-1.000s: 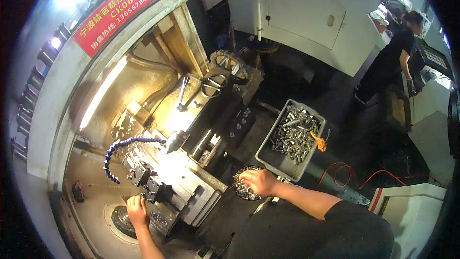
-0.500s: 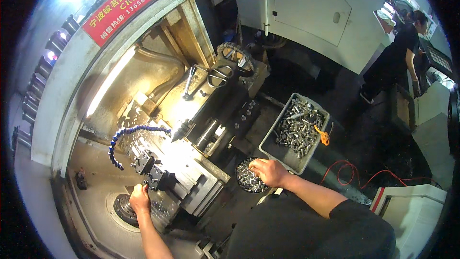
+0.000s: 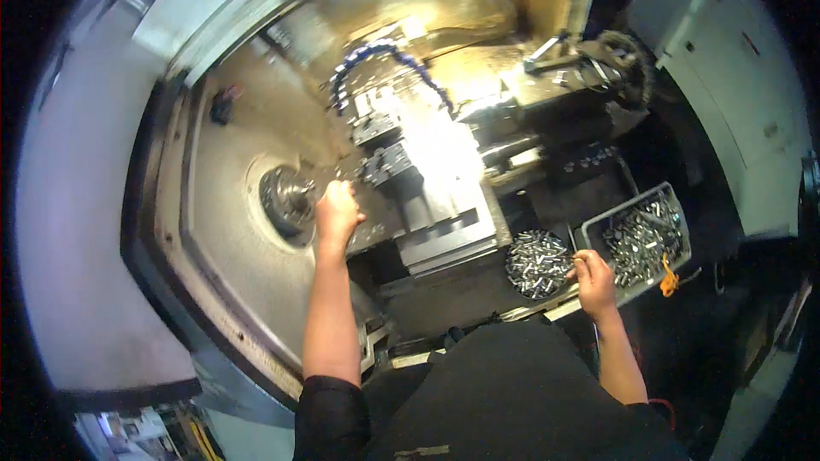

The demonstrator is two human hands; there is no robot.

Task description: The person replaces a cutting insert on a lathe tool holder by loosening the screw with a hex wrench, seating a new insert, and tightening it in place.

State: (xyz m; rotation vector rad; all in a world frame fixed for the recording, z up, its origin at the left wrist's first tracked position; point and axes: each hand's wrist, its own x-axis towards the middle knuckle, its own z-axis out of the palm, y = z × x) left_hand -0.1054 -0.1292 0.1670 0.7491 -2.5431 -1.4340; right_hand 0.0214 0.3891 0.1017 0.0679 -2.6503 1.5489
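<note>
beside the chuck [image 3: 287, 202]: left hand [image 3: 338, 217], fingers curled; pinching i cannot tell
between round tub [image 3: 514, 287] and crate [image 3: 687, 235]: right hand [image 3: 595, 280], fingers bent inward; holding i cannot tell

The small metal parts [image 3: 538, 260] at four o'clock glint, smooth and shiny from here. Beyond them, around three, the pale tray [image 3: 623, 207] looks like dull plastic. Near twelve, the ribbed blue hose [image 3: 376, 49] seems plastic too. At nine, the round chuck [image 3: 295, 196] is dark metal, brighter in its middle; the shirt [image 3: 512, 384] at five is matt black cloth.
</note>
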